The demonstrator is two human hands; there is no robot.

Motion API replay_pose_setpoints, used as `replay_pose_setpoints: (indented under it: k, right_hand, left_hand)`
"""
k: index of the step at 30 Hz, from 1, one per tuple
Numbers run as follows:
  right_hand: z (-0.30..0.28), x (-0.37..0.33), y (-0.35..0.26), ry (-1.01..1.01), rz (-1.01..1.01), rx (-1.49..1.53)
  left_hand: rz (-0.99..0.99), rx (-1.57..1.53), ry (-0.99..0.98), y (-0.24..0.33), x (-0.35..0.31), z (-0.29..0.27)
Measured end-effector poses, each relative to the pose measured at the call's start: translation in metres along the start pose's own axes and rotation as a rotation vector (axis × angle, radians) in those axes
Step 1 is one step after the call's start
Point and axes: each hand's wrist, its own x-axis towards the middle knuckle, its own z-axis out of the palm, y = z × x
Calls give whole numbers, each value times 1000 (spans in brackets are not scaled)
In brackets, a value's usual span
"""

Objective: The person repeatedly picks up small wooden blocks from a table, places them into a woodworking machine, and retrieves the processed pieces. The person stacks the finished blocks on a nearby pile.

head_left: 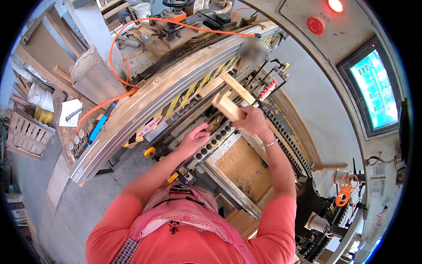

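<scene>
My right hand point(254, 122) grips a short pale wooden block point(227, 107), tilted above the machine bed. The block's far end is a little blurred. Behind it a longer wooden strip point(237, 88) lies across the machine. My left hand point(196, 139) is held lower and to the left, with its fingers loosely apart and nothing visible in them. It hovers over or rests near a rail with a row of round black cups point(213, 142); whether it touches the rail I cannot tell. A worn wooden board point(244, 167) in a pale frame lies below both hands.
A metal beam point(105, 145) with yellow-black striping crosses behind my hands. An orange hose point(110, 53) loops over it. To the right stand a lit screen point(374, 90), a red stop button point(315, 25) and a dark cable chain point(288, 145). A covered bin point(94, 75) stands at left.
</scene>
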Motion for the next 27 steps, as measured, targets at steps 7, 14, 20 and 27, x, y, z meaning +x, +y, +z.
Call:
replay_pose_setpoints:
  k: [7, 14, 20, 27]
  right_hand:
    - [13, 50, 43, 274, 76, -436]
    - [20, 125, 85, 134, 89, -524]
    - [2, 106, 86, 177, 43, -515]
    - [-9, -7, 17, -130, 8, 133]
  left_hand:
    - [-88, -20, -16, -4, 22, 13]
    - [-153, -97, 42, -7, -11, -10]
    - [-136, -117, 55, -4, -16, -14]
    - [-63, -222, -103, 16, -6, 21]
